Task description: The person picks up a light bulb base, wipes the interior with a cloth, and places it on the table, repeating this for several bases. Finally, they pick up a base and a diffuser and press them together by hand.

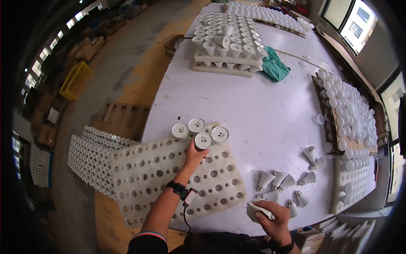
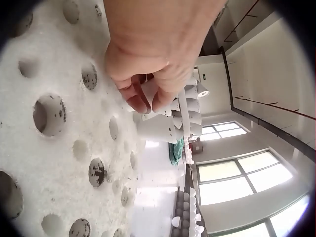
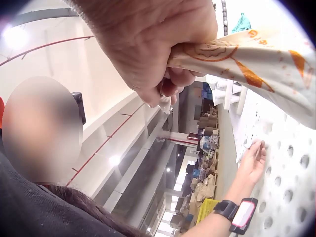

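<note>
The left hand (image 1: 195, 157) has its thumb and finger pinching a white cup (image 1: 203, 140) low on its side. The cup is at the far edge of a pale board (image 1: 135, 186) full of holes. Its wide, flat face looks up. Whether its thin end sits in a hole is hidden, so nobody can tell. Three more cups (image 1: 220, 134) are close beside it.

The right hand (image 1: 275, 222) has its fingers curled round a white bag (image 3: 281, 74) with orange pictures on it. The bag is up near the front edge of the bench (image 1: 186, 101). What is inside does not show.

The cup looks light and stiff. Its side is smooth, so it might slip, and it gets thinner toward the bottom. The best place to hold it is likely low on the side, near the thin end. Fingers should stay off the dotted face, because the little bits there may get hurt.

The bag looks soft and thin. It will likely bend and crinkle, so a full grip should suit it better than fingertips.
</note>
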`<state>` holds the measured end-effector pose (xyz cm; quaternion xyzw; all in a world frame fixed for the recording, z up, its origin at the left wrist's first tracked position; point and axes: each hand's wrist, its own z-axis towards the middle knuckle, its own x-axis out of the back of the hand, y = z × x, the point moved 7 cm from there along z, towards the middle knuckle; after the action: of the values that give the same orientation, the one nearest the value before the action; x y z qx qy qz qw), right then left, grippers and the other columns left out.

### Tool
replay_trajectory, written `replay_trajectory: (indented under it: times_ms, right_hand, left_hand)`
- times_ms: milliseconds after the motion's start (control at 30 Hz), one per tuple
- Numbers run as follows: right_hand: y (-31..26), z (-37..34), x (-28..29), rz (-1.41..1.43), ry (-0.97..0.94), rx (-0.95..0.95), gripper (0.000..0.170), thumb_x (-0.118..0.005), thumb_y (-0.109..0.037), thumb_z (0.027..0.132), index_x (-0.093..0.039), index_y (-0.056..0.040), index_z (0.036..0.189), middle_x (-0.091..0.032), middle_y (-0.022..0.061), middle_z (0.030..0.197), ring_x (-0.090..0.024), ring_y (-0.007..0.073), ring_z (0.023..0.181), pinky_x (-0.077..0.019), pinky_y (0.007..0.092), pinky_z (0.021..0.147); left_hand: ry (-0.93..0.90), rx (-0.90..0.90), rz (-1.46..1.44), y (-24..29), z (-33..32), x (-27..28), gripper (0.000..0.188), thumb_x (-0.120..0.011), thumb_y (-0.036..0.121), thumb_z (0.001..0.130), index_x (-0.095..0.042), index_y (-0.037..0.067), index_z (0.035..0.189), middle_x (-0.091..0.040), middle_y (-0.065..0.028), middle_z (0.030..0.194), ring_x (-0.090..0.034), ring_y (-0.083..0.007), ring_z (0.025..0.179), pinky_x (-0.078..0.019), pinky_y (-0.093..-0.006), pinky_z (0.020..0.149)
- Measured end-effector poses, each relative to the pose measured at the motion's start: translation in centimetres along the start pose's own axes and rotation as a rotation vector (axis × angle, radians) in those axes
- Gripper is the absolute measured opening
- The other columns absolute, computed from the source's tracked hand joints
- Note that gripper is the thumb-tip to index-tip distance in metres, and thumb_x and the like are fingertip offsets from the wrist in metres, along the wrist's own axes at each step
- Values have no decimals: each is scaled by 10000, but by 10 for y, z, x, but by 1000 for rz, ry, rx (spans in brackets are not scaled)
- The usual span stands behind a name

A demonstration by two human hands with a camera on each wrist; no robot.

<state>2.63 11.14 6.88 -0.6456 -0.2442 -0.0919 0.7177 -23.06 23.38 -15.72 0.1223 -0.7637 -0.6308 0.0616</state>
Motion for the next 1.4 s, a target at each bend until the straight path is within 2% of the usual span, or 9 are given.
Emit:
replay_trajectory:
  times_ms: [133, 167, 333, 433, 500, 600, 767, 933, 1400]
  right_hand:
    - [1, -6, 7, -49, 69, 17, 189, -651, -37, 696, -635, -16, 883, -648, 109, 805, -632, 197, 705, -491, 267, 648]
    - [0, -7, 8, -58, 45, 56, 210, -669, -45, 696, -638, -48, 905, -639, 91, 776, -612, 186, 650, -476, 261, 598]
    - [-2, -20, 13, -50, 42, 148, 345, -700, -22, 661, -638, -116, 986, -611, 65, 734, -549, 173, 561, -431, 262, 501]
    - [-12, -28, 17, -36, 98, 215, 346, -692, -26, 671, -625, -104, 1002, -610, 62, 742, -542, 178, 553, -431, 269, 497]
    - [-22, -32, 19, -23, 143, 287, 353, -681, -18, 669, -616, -93, 1007, -600, 57, 722, -544, 176, 548, -436, 269, 490]
    - [-34, -42, 21, -84, 73, 297, 396, -676, -9, 656, -601, -94, 1035, -574, 50, 676, -538, 170, 533, -429, 271, 463]
    - [-46, -54, 22, -169, 70, 468, 516, -702, -39, 610, -567, -82, 1107, -495, 24, 616, -507, 149, 490, -408, 270, 424]
    - [-53, -65, 18, -257, 57, 628, 543, -687, -57, 609, -542, -36, 1132, -476, 8, 622, -497, 125, 469, -396, 268, 408]
    - [-62, -72, 13, -282, 34, 582, 487, -727, -75, 594, -606, -82, 1065, -514, 11, 630, -524, 153, 482, -417, 278, 424]
  left_hand:
    - [72, 30, 85, 0, -5, -3, 468, -691, 23, 662, -481, 37, 1080, -582, -39, 931, -574, -116, 772, -494, -241, 573]
    - [117, -268, 208, 11, -12, -2, 458, -706, 36, 655, -494, 37, 1061, -592, -65, 962, -585, -142, 835, -490, -280, 684]
    - [80, -376, 315, 69, -100, -11, 477, -728, 82, 644, -492, 25, 1055, -590, -99, 969, -588, -177, 856, -469, -299, 763]
    - [-244, -157, -14, 80, -148, -20, 482, -670, 265, 744, -457, 7, 1092, -572, -126, 951, -580, -198, 747, -483, -310, 717]
    - [-613, 218, -524, 85, -184, -43, 557, -528, 435, 826, -410, -15, 1133, -552, -139, 933, -542, -184, 627, -488, -313, 584]
    - [-682, 514, -498, 111, -219, -54, 598, -447, 494, 850, -386, -20, 1149, -544, -128, 912, -515, -162, 562, -458, -304, 474]
    - [-663, 685, -674, 107, -256, -58, 534, -404, 456, 880, -401, 9, 1172, -552, -114, 831, -496, -130, 462, -378, -216, 321]
    - [-707, 753, -679, 114, -272, -67, 451, -325, 413, 917, -464, 14, 1075, -560, -98, 710, -493, -153, 380, -375, -228, 290]
    - [-750, 719, -607, 122, -282, -66, 475, -302, 413, 920, -475, -15, 1034, -572, -121, 705, -543, -159, 415, -411, -232, 305]
